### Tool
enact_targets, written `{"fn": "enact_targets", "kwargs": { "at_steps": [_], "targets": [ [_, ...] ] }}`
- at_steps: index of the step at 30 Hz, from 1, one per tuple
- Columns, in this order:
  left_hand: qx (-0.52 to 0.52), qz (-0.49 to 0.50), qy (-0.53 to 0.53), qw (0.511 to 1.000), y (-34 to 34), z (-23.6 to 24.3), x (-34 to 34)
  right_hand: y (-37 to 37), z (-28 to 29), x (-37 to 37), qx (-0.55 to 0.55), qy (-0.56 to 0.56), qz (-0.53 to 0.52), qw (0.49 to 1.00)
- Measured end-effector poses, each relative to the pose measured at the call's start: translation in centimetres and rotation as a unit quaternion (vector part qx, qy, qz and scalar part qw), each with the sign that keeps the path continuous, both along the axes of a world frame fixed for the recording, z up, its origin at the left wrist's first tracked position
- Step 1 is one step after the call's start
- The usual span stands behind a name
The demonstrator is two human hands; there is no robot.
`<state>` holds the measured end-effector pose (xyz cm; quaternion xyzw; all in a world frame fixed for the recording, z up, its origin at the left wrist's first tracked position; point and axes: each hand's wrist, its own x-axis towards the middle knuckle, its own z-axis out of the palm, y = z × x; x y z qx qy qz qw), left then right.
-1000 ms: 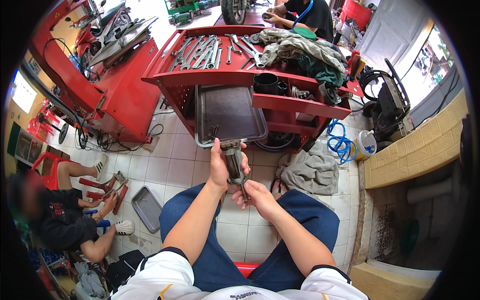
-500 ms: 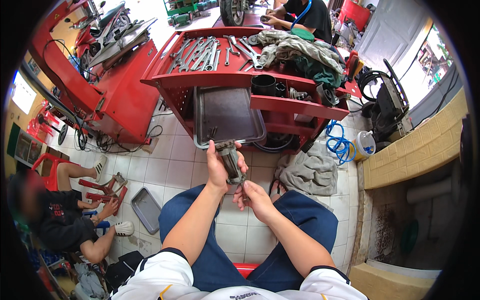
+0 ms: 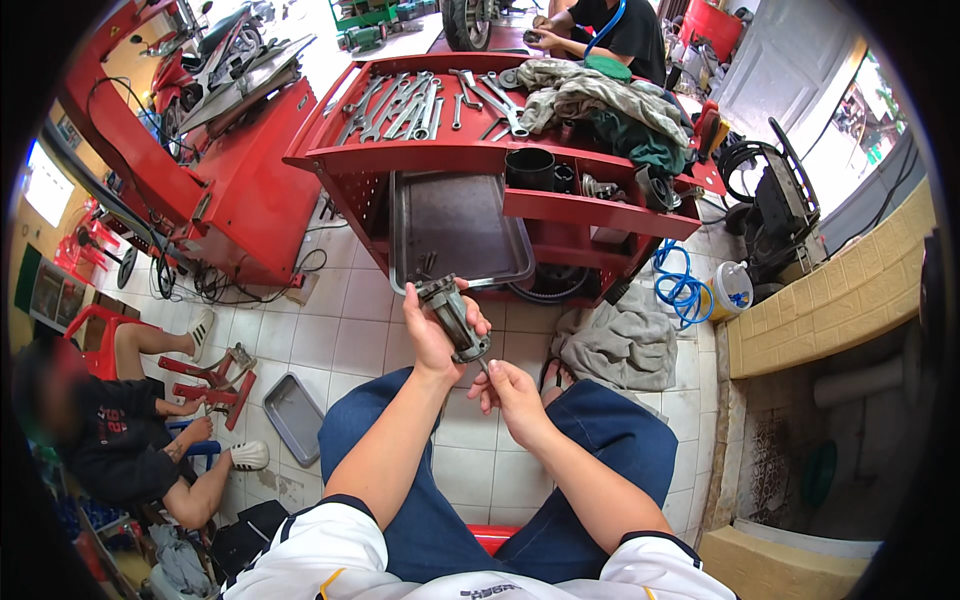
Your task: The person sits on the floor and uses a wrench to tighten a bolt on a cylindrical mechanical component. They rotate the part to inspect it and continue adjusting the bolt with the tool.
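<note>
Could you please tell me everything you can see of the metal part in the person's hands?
The metal part looks roughly cylindrical and dull grey with darker patches, with a wider, uneven rim at its upper end, lengthwise ridges and a flange below. It is held tilted, upper end toward the left, in front of the red tool cart. The left hand grips its body; the right hand pinches a thin rod at the lower end, whether attached or separate is unclear.

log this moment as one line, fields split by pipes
left hand: holding metal part | right hand: pinching rod at part's lower end | wrenches: on red cart
</note>
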<state>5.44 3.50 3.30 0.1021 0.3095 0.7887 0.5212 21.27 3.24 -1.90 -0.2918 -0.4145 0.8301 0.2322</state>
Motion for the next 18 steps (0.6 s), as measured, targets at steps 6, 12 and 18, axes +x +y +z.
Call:
{"fn": "enact_targets", "kwargs": {
  "at_steps": [6,12,18],
  "targets": [
    [-0.002,-0.001,0.015,1.000,-0.1,0.0,-0.2,0.7,0.7,-0.1,0.032,-0.041,-0.036,0.998],
    [0.000,-0.007,0.017,1.000,0.0,0.1,0.1,0.8,1.1,0.3,-0.056,-0.024,0.042,0.997],
    [-0.002,-0.004,0.013,1.000,-0.1,0.2,0.1,-0.1,0.1,-0.2,0.034,-0.029,-0.023,0.999]
  ]
}}
